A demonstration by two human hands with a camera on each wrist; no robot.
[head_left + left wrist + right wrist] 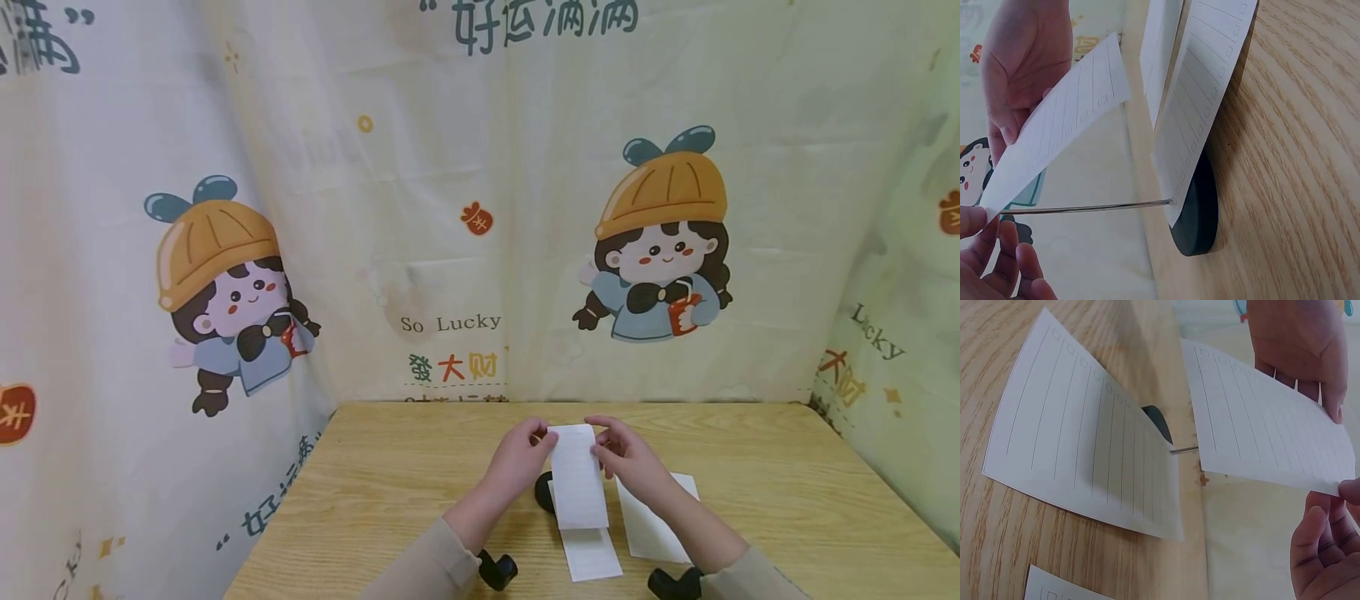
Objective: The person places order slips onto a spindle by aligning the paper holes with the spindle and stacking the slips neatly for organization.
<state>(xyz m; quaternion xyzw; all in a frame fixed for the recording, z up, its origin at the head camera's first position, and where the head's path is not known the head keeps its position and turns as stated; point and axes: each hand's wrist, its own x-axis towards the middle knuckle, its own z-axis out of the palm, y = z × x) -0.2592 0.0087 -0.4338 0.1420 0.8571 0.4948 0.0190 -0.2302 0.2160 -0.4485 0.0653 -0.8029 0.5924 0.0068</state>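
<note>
My left hand [519, 457] pinches the upper left corner of a lined white checklist sheet [578, 487]. My right hand [633, 462] pinches its upper right edge between thumb and fingers. Below it, another lined sheet [1204, 94] is pierced by the thin metal rod [1085, 207] of a paper spike, which rises from a round black base [1204, 219]. In the left wrist view the rod's upper end meets the held sheet's top edge, right by my left fingertips; its tip is hidden. In the right wrist view the held sheet [1260, 419] slants over the pierced one [1097, 437].
More white sheets [648, 525] lie on the wooden table [787, 483], right of the spike and partly under my right forearm. Black wrist-worn pieces [498, 571] show at the sleeves. A printed curtain [540, 275] hangs behind the table.
</note>
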